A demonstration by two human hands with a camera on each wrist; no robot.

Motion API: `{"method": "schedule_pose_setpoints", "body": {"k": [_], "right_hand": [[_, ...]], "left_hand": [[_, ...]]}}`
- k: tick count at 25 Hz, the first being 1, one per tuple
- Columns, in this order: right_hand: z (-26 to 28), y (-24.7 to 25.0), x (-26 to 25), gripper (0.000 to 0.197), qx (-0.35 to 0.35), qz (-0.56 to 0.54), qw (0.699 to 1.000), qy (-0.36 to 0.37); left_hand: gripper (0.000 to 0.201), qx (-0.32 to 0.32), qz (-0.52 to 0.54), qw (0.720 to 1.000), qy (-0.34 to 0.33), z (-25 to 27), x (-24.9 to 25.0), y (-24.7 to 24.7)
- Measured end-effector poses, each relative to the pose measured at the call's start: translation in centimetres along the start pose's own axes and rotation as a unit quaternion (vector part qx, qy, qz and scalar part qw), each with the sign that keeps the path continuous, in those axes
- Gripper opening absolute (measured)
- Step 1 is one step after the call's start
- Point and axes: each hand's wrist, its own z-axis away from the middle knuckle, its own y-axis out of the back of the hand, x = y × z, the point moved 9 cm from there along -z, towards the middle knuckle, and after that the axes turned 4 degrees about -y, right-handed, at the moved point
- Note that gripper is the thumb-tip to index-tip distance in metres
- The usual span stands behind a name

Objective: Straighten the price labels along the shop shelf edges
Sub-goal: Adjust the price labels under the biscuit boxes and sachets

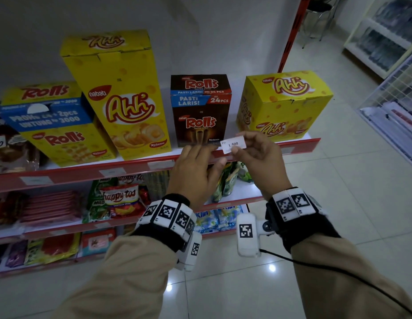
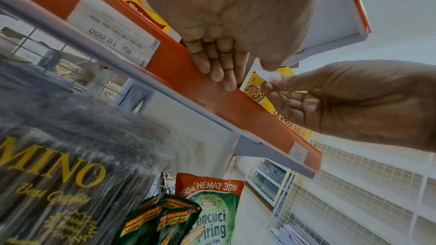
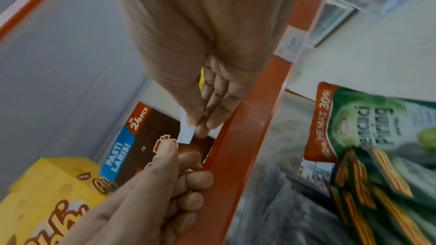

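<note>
A small white price label (image 1: 233, 144) printed "1.500" is out of the red shelf edge strip (image 1: 131, 166), and my right hand (image 1: 237, 148) pinches it between thumb and fingertips just above the strip. The right wrist view shows the same pinch (image 3: 198, 128) on the label (image 3: 186, 133). My left hand (image 1: 195, 155) is just left of it, fingers bent onto the strip's upper lip (image 3: 235, 146) with the thumb stuck out. In the left wrist view those fingers (image 2: 217, 66) lie on the strip (image 2: 212, 103), and the label (image 2: 269, 74) hangs just beyond them.
Other labels (image 1: 160, 164) (image 1: 110, 172) (image 1: 287, 150) sit along the strip. A brown Rolls box (image 1: 200, 109) and yellow Ahh boxes (image 1: 283, 104) stand right behind the hands. Snack packs fill the lower shelves. At the right are tiled floor and a white wire rack (image 1: 396, 100).
</note>
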Motion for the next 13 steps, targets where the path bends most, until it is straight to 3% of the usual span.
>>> {"method": "schedule_pose_setpoints", "body": {"k": [2,5,8,11,13], "right_hand": [[0.6,-1.1,0.6,0.023,-0.014,-0.050,0.998,-0.019],[1.1,-2.3,1.1,0.020,-0.032,-0.064,0.997,-0.022],[1.3,-2.1,0.4,0.012,-0.027,0.057,0.998,0.030],[1.3,-1.8,-0.9,0.009,-0.030,0.198,0.975,0.097],[1.0,-1.5,-1.5,0.010,-0.017,0.233,0.966,0.112]], "left_hand": [[0.039,0.013,0.022,1.000,0.008,0.1,-0.1,0.2],[0.022,0.031,0.029,0.999,0.017,0.0,-0.4,0.5],[0.014,0.032,0.017,0.999,0.027,-0.1,-0.5,0.6],[0.014,0.004,-0.008,1.000,0.009,-0.3,-0.2,0.6],[0.012,-0.023,-0.035,0.999,-0.006,-0.2,-0.2,0.7]]}}
